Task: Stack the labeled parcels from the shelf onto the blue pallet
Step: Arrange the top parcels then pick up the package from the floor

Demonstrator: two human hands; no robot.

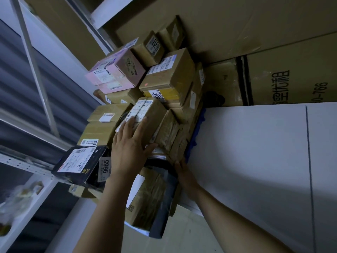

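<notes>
A pile of labeled parcels sits on the blue pallet (196,128), of which only an edge shows at the pile's right side. My left hand (127,143) lies on a brown parcel (151,110) with a white label. The palm is on its top face and the thumb is hooked round its near edge. My right hand (183,170) rests against the lower corner of a tape-wrapped parcel (170,134) beside it, with the fingertips hidden behind the cardboard. A pink box (116,72) and a yellow-taped box (169,77) lie further up the pile.
A black box (80,161) and a parcel tagged 9665 (104,168) stick out at the pile's left. Below my arms lies another brown parcel (147,196). A white metal shelf (27,167) stands at the left. Large cartons (291,70) and a white panel (255,152) close off the right.
</notes>
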